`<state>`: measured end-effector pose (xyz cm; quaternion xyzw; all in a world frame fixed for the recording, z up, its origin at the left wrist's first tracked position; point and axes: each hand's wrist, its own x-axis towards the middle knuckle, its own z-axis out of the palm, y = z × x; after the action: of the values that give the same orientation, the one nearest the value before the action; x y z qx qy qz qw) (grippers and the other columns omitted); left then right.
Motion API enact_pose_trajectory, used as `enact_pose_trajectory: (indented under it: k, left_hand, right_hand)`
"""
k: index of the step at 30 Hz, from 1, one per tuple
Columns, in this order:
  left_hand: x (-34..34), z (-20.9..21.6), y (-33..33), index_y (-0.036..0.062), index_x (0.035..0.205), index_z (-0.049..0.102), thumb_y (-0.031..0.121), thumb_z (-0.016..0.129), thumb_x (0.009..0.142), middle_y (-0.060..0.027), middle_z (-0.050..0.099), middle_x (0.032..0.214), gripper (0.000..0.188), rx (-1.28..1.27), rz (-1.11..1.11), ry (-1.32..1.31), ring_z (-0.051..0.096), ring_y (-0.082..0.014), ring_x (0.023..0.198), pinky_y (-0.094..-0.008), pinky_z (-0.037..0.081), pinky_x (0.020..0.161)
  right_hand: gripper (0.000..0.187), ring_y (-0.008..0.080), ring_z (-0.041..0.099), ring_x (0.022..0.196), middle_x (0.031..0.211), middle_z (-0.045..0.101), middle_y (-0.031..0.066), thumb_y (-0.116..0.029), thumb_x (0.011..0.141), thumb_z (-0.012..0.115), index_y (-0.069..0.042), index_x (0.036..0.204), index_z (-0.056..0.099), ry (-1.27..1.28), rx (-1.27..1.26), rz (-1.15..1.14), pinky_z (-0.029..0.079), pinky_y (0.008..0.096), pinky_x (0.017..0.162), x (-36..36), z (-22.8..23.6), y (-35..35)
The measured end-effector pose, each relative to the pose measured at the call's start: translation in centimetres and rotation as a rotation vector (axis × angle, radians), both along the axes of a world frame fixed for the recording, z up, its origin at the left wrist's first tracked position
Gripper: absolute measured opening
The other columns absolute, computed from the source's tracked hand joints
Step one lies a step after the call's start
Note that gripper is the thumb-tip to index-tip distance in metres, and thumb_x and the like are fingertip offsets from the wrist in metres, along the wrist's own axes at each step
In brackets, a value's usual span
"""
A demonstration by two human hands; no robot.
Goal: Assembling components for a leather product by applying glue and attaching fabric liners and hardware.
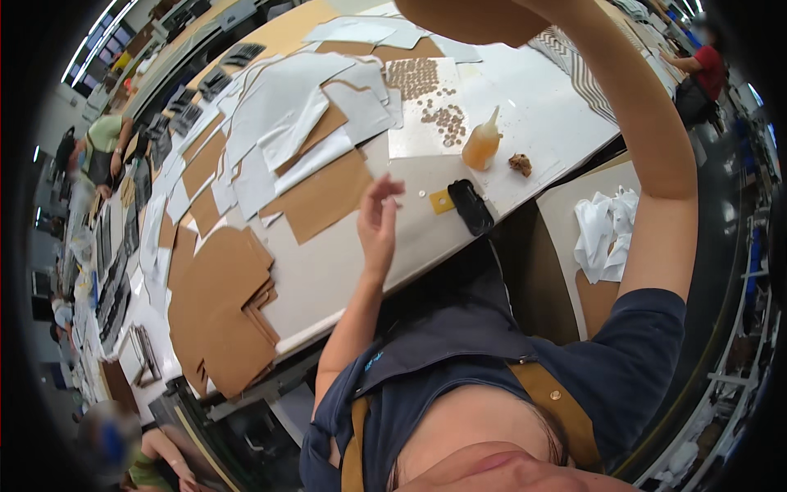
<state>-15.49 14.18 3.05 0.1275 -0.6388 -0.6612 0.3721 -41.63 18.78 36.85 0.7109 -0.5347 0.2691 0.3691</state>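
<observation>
My left hand (pixel 379 220) is raised over the near part of the white table, its fingers loosely bent and apart, with nothing seen in them. A brown flat piece (pixel 324 197) lies just beyond it. To its right are a yellow tag-like piece (pixel 442 202) and a black oblong object (pixel 470 207). My right arm (pixel 648 115) reaches up to the top edge, where a brown shape (pixel 471 18) blocks the view; I cannot tell whether it is my hand or a piece held there. The right fingers are hidden.
A bottle of amber liquid (pixel 482 148) stands beside a brown lump (pixel 520 164). Small brown discs (pixel 443 123) cover a white sheet. Stacked brown panels (pixel 221 312) and white sheets (pixel 279 98) spread leftward. Crumpled white material (pixel 605 234) lies right. Other people work around.
</observation>
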Motion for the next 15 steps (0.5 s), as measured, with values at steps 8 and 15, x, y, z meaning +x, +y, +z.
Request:
enact_pose_trajectory:
  k: [8,15]
  left_hand:
    - [7.2,1.3,-6.0,0.0104,0.154,0.035,0.053,0.040,0.106,-0.0142,0.046,0.152,0.064,0.388,-0.004,0.353,0.043,-0.0287,0.142,-0.0441,0.033,0.119]
    - [11.8,-5.3,-5.4,0.0014,0.137,0.049,0.031,0.052,0.107,-0.0115,0.059,0.133,0.042,0.801,0.059,0.147,0.056,-0.0242,0.126,-0.0422,0.045,0.112]
  right_hand:
    - [0.029,0.0229,0.068,0.107,0.120,0.068,0.0094,-0.012,0.084,0.067,-0.006,0.113,0.066,0.523,0.183,0.241,0.057,0.0326,0.092,14.2,-17.4,-5.2]
    - [0.032,0.0330,0.064,0.108,0.116,0.067,0.0147,-0.009,0.086,0.068,-0.001,0.116,0.064,-0.374,0.490,0.205,0.052,0.0403,0.094,19.2,-32.6,3.8]
